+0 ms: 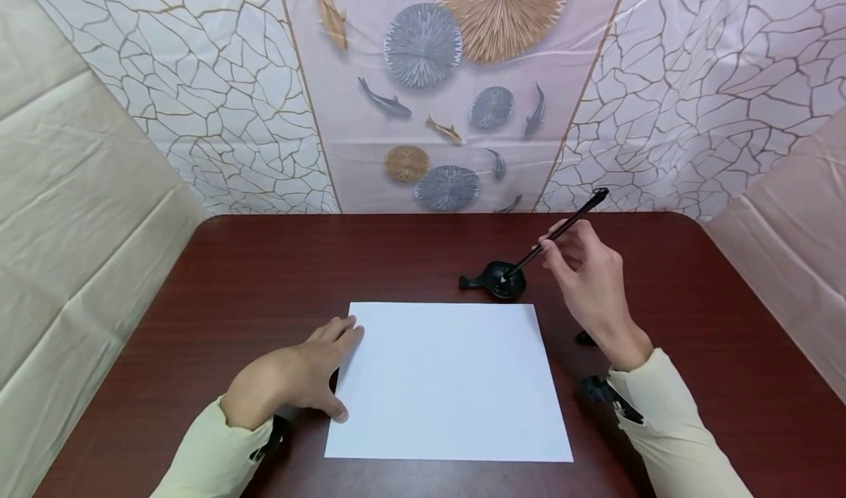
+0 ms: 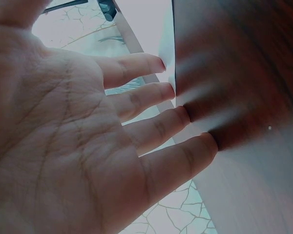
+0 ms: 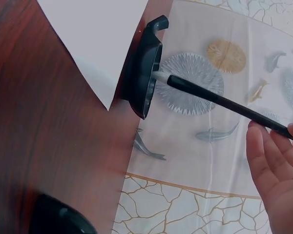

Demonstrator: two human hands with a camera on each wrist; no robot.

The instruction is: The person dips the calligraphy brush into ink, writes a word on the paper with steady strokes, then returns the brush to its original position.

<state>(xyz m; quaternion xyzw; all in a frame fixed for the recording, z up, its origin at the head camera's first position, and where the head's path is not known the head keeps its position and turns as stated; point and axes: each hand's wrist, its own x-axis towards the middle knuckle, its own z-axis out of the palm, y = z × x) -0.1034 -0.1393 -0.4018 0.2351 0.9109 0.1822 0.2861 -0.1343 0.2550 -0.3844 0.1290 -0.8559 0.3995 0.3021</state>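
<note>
My right hand (image 1: 591,278) pinches a black-handled brush (image 1: 562,228), which slants down to the left. In the right wrist view the pale bristle tip of the brush (image 3: 210,97) dips into a small black dish (image 3: 141,73). This round dish (image 1: 504,290) has a short handle pointing left and sits just behind the white paper sheet (image 1: 449,380). My left hand (image 1: 291,377) rests at the sheet's left edge, thumb and fingers spread. The left wrist view shows the open palm of the left hand (image 2: 88,126), fingertips down on the paper's edge and the tabletop.
A small dark object (image 1: 584,338) lies partly hidden by the right wrist; the right wrist view shows a black rounded object (image 3: 61,217) at bottom left. The dark red wooden table (image 1: 297,263) backs onto a patterned cloth (image 1: 449,101).
</note>
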